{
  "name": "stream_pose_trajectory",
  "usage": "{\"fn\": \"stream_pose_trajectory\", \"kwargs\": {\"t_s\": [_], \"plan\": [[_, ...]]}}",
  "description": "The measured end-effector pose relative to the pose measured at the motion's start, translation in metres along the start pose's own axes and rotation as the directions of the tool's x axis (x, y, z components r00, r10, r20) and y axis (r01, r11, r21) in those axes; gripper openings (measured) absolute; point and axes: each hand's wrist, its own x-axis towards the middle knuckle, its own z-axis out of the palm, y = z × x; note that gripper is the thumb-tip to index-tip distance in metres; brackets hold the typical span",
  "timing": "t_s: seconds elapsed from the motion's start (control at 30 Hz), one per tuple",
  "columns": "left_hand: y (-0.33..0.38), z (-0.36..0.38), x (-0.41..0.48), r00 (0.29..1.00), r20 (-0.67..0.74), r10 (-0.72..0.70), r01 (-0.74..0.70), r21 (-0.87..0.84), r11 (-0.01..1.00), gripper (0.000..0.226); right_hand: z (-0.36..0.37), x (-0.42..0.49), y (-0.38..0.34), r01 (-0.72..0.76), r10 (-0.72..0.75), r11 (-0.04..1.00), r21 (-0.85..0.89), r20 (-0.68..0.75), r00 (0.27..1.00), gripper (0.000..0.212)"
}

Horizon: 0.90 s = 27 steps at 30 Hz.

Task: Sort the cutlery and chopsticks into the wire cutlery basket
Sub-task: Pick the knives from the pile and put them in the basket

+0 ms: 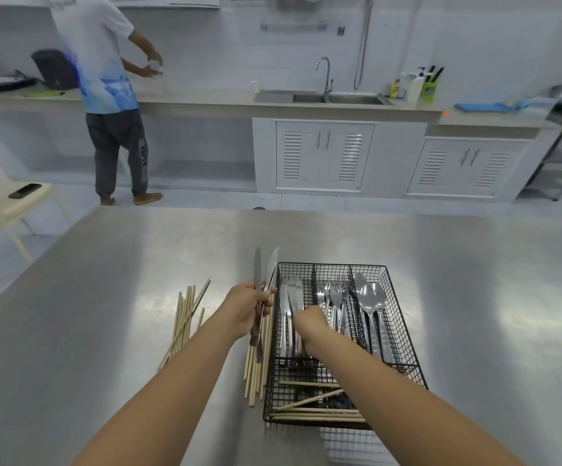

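Our left hand (249, 306) grips two knives (262, 280) just left of the basket (404, 331), our right hand (308, 326) curls over knives inside, grasp unclear, and loose chopsticks (185, 317) beside could snag in the wire.

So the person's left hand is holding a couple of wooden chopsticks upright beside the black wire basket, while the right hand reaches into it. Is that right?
Not quite. The head view shows the left hand holding silver metal table knives, not chopsticks. The pale wooden chopsticks lie on the steel table. The rest holds: the right hand reaches into the black wire basket.
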Motion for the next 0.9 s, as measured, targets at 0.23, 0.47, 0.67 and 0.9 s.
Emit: {"fn": "stream_pose_trajectory", "kwargs": {"t_s": [0.23,0.47,0.67,0.9], "plan": [[-0.004,0.037,0.015,0.997,-0.050,-0.058,0.064,0.141,0.988,0.028,-0.024,-0.002,-0.013,-0.017,0.022,0.982,0.188,-0.021,1.000,0.047],[-0.019,0.071,0.035,0.965,-0.220,-0.140,0.233,0.484,0.843,0.044,-0.054,0.005,0.000,-0.038,0.053,0.925,0.378,-0.030,0.998,0.036],[-0.038,0.074,0.052,0.953,-0.303,0.021,0.172,0.596,0.785,0.042,-0.068,0.002,0.008,-0.046,0.043,0.916,0.398,0.019,0.999,0.040],[-0.038,0.078,0.041,0.926,-0.337,0.172,0.098,0.653,0.751,0.040,-0.070,0.000,0.014,-0.045,0.025,0.916,0.398,0.056,0.998,0.030]]}}
